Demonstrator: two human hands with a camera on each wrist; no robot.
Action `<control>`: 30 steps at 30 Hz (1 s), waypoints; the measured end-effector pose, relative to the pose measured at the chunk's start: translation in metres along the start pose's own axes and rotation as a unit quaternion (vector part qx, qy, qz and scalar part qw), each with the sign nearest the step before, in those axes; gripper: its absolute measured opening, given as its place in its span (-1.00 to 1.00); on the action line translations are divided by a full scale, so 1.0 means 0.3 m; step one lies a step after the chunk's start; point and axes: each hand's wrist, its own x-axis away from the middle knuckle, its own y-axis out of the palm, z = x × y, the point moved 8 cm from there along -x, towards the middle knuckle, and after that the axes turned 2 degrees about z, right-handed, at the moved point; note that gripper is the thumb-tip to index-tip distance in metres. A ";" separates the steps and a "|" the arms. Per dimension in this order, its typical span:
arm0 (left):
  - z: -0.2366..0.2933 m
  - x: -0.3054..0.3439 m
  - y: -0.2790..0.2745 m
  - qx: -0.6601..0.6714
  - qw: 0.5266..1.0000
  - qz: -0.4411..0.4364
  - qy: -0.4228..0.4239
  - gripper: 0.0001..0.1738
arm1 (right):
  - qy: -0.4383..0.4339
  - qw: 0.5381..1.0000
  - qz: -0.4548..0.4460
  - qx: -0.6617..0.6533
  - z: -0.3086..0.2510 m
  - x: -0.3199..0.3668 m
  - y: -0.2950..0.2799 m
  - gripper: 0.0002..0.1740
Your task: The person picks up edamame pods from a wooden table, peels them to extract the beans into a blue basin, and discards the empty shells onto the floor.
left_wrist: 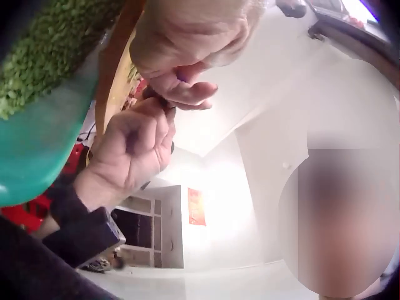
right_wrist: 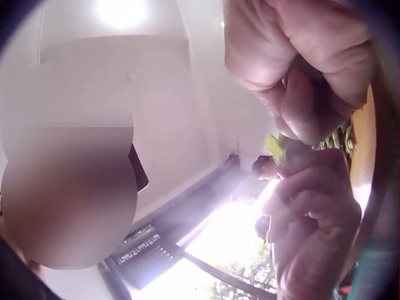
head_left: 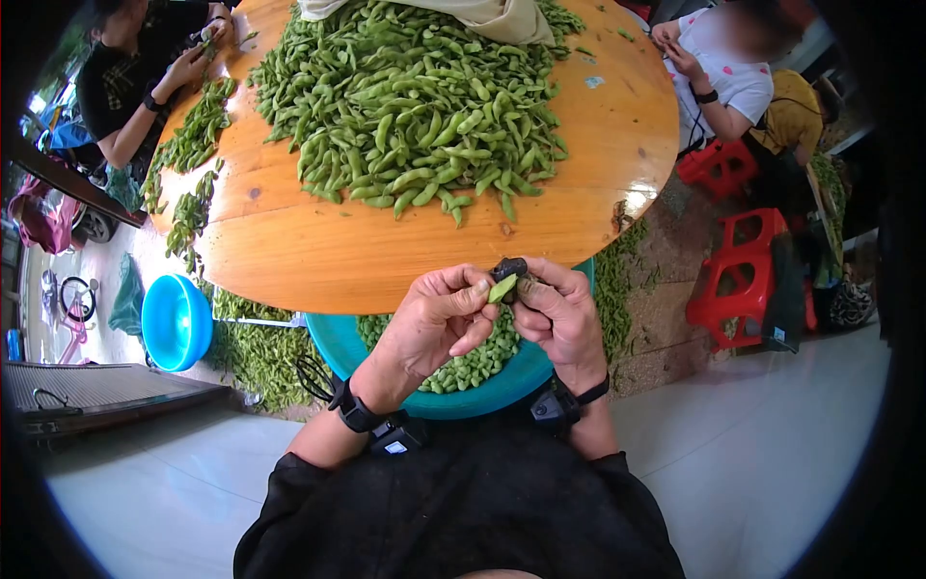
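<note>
A green pod [head_left: 503,289] is pinched between the thumb and finger of the left hand [head_left: 439,323], in front of the wooden table's near edge. The right hand [head_left: 559,318] meets it from the other side, its fingers curled round the pod's other end, and something black [head_left: 509,268] covers a fingertip there. Below both hands sits a teal basin [head_left: 338,345] holding shelled green beans [head_left: 470,371]. In the right wrist view a piece of the pod [right_wrist: 275,149] shows between the two hands.
A large heap of pods [head_left: 415,106] lies on the round wooden table [head_left: 289,261], partly under a pale cloth [head_left: 482,17]. Pods litter the floor. A blue basin [head_left: 177,322] stands at left, red stools [head_left: 741,280] at right. Other people sit round the table.
</note>
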 end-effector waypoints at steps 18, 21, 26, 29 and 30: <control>0.069 0.001 -0.026 -0.346 0.929 0.113 0.072 -0.76 | -0.035 0.981 0.100 0.163 0.016 -0.001 0.016 -0.79; 0.058 -0.001 -0.030 -0.255 0.961 0.080 0.079 -0.81 | -0.038 0.986 0.112 0.120 0.022 -0.017 0.006 -0.76; 0.061 0.002 -0.037 -0.158 0.981 0.082 0.082 -0.86 | -0.052 0.990 0.099 0.083 0.017 -0.021 0.024 -0.75; 0.056 -0.007 -0.047 -0.115 0.985 0.093 0.090 -0.88 | -0.057 0.994 0.079 0.050 0.017 -0.024 0.022 -0.75; 0.055 -0.008 -0.045 -0.116 0.985 0.093 0.090 -0.88 | -0.052 0.996 0.067 0.007 0.022 -0.027 0.022 -0.75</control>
